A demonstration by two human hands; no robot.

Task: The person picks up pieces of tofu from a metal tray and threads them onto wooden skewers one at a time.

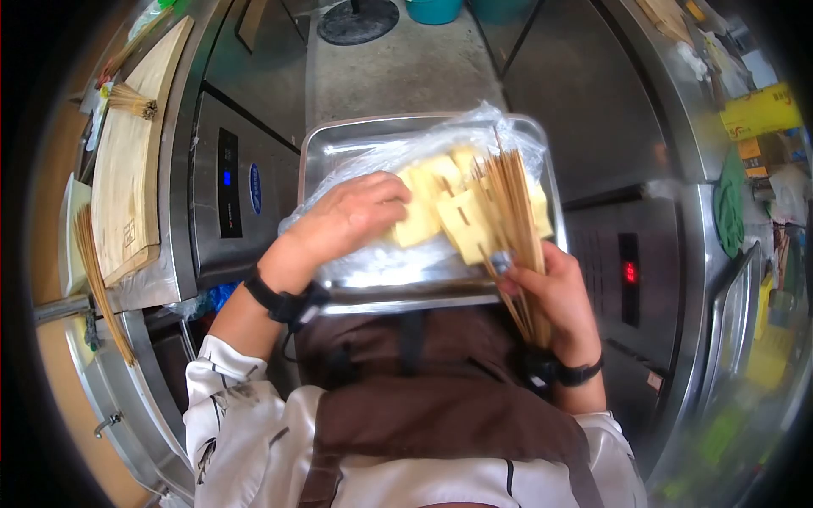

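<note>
A metal tray (373, 300) lined with clear plastic wrap (360, 262) sits in front of my body. Pale yellow blocks (415, 224) lie on the wrap, and one block (466, 227) near the sticks has a thin wooden skewer through it. My left hand (360, 212) is at the left side of the blocks, fingers curled against a yellow piece. A bundle of wooden skewers (518, 203) stands up across the tray's right part, gripped near its lower end by my right hand (555, 292).
On the left counter are a wooden board (127, 186), a small skewer bundle (131, 102) and long skewers (102, 279). Steel cabinets flank both sides. A green cloth (728, 203) hangs at right. A teal basin (434, 10) and a round dark base (357, 23) stand on the floor ahead.
</note>
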